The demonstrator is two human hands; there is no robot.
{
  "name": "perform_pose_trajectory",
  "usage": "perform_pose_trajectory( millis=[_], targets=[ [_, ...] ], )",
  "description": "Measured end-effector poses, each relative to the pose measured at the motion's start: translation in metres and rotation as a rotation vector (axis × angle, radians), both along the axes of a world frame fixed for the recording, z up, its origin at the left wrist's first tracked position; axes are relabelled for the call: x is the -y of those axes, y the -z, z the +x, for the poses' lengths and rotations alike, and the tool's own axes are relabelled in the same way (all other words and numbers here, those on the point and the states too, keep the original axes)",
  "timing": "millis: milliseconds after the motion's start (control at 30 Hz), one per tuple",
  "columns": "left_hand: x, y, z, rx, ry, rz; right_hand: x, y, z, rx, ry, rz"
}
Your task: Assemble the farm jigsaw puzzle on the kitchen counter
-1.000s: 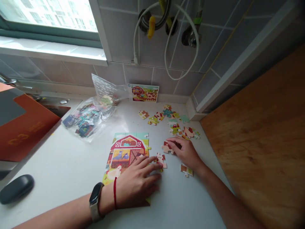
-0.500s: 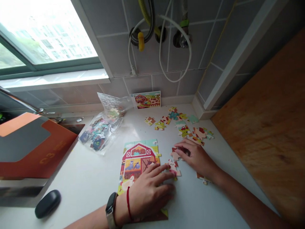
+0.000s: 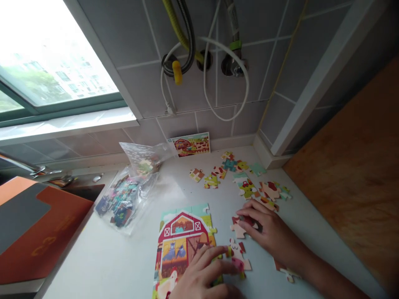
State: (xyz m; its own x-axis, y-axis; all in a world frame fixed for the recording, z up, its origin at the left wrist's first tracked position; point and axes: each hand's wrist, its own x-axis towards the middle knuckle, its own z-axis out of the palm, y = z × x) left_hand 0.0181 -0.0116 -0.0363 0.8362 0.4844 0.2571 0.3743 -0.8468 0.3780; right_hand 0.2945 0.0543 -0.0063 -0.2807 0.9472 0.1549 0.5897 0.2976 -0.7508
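My left hand (image 3: 207, 276) lies over the lower right of the partly assembled barn puzzle (image 3: 179, 241), fingers spread, its fingertips beside the cow-face piece (image 3: 238, 256). My right hand (image 3: 269, 226) is to the right, thumb and fingers curled together around a dark reddish piece that they partly cover. Just under those fingertips lies a pink and brown piece (image 3: 238, 227). Another piece (image 3: 288, 274) shows partly beneath the right forearm. Loose puzzle pieces (image 3: 246, 187) are scattered behind the right hand.
A picture card (image 3: 191, 145) leans against the tiled wall. Clear plastic bags of pieces (image 3: 124, 199) lie at the left rear, near an orange box (image 3: 46, 232). A wooden panel (image 3: 352, 166) stands at the right; hoses and a white cable hang above.
The view has shifted, so the counter sits lower in the picture. Both hands stay near the same pieces; the gap between the left fingertips and the cow-face piece looks slightly changed.
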Motion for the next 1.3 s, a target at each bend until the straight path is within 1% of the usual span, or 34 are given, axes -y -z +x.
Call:
perform_pose_trajectory(
  millis=[33,100,133,200,267,333,433,533,667,833,1067,1300],
  targets=[
    [-0.002,0.005,-0.002,-0.004,0.002,-0.012,0.000,0.000,0.001,0.004,-0.004,0.000],
    [-0.004,0.012,-0.007,-0.011,-0.037,-0.063,0.000,0.000,0.002,0.015,-0.016,0.001],
    [-0.005,0.014,-0.008,-0.013,-0.063,-0.086,0.000,0.000,0.003,0.019,-0.020,0.000],
    [-0.006,0.014,-0.009,-0.001,-0.057,-0.092,-0.001,-0.001,0.003,0.022,-0.024,-0.008],
    [-0.005,0.008,-0.006,0.027,-0.004,-0.053,-0.001,-0.003,0.004,0.024,-0.030,-0.025],
    [-0.003,-0.002,-0.001,0.055,0.014,-0.018,-0.001,-0.005,0.004,0.022,-0.037,-0.034],
    [0.002,-0.018,0.005,0.081,-0.030,-0.008,0.000,-0.007,0.005,0.024,-0.051,-0.027],
    [0.009,-0.030,0.009,0.095,-0.066,-0.007,0.000,-0.007,0.005,0.037,-0.058,-0.016],
    [0.019,-0.038,0.013,0.108,-0.094,0.016,-0.001,-0.007,0.004,0.045,-0.060,-0.009],
    [0.023,-0.037,0.015,0.152,-0.086,0.060,0.001,-0.011,0.001,0.050,-0.048,-0.004],
    [0.014,-0.036,0.011,0.134,-0.125,0.002,0.001,-0.013,-0.002,0.010,-0.048,0.010],
    [0.015,-0.026,0.009,0.126,-0.121,-0.004,-0.001,-0.010,0.001,0.003,-0.047,0.039]
  ],
)
